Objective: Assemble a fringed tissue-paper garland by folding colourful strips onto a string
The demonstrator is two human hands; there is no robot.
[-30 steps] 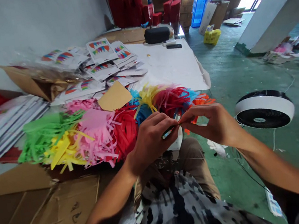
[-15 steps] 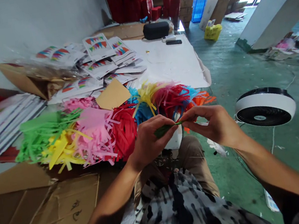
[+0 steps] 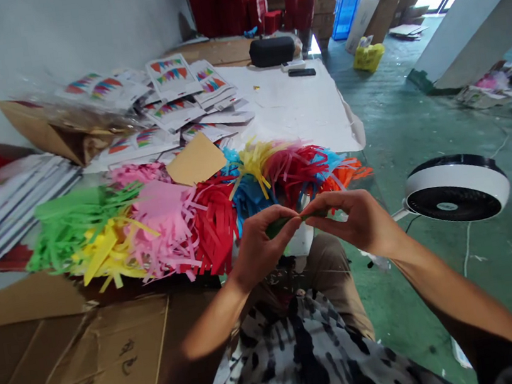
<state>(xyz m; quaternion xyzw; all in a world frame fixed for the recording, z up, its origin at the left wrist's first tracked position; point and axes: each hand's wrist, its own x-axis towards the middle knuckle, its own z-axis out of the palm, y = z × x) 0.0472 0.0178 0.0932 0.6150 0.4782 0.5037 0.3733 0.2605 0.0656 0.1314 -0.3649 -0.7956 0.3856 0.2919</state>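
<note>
My left hand (image 3: 260, 247) pinches a piece of green tissue paper (image 3: 276, 227) between thumb and forefinger. From the other side, my right hand (image 3: 363, 222) grips the same green paper, and the fingertips of both hands almost meet. Most of the paper is hidden by my fingers. Just beyond my hands lie fringed tissue-paper tassels: red (image 3: 215, 223), blue (image 3: 250, 198), yellow (image 3: 254, 163) and orange (image 3: 347, 173). Farther left are pink (image 3: 163, 208), yellow (image 3: 109, 247) and green tassels (image 3: 67, 225).
A tan card (image 3: 197, 159) rests on the tassels. Behind it, printed packets (image 3: 173, 79) are heaped beside a black case (image 3: 271, 51). An open cardboard box (image 3: 117, 357) is at lower left. A white-and-black fan (image 3: 456, 189) stands to the right.
My hands have dipped slightly and drawn closer together on the green tissue paper. Less of it shows between my fingertips. The view has shifted a little.
</note>
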